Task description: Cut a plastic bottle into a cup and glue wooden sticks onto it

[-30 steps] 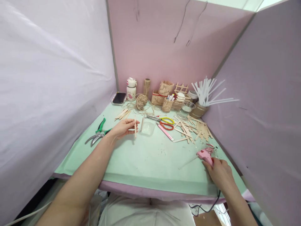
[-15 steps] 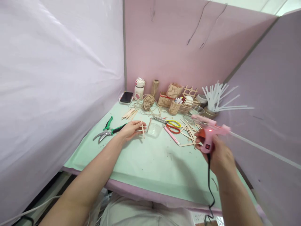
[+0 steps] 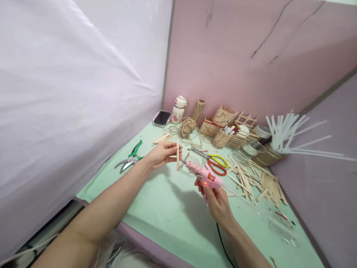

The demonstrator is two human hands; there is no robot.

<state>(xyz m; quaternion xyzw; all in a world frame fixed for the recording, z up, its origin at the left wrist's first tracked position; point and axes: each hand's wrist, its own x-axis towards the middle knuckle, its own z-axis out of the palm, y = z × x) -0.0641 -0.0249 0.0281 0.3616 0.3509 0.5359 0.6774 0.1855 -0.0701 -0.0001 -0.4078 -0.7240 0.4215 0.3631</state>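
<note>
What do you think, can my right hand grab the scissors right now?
Probably not: the right hand is full, gripping the glue gun, though the scissors lie just beyond it, in plain view.

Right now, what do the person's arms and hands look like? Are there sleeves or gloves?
The left hand and right hand are bare, with no gloves, and I see no rings. The left arm and right arm show no sleeves, watches or bracelets. Fingernail details are too small to tell.
</note>
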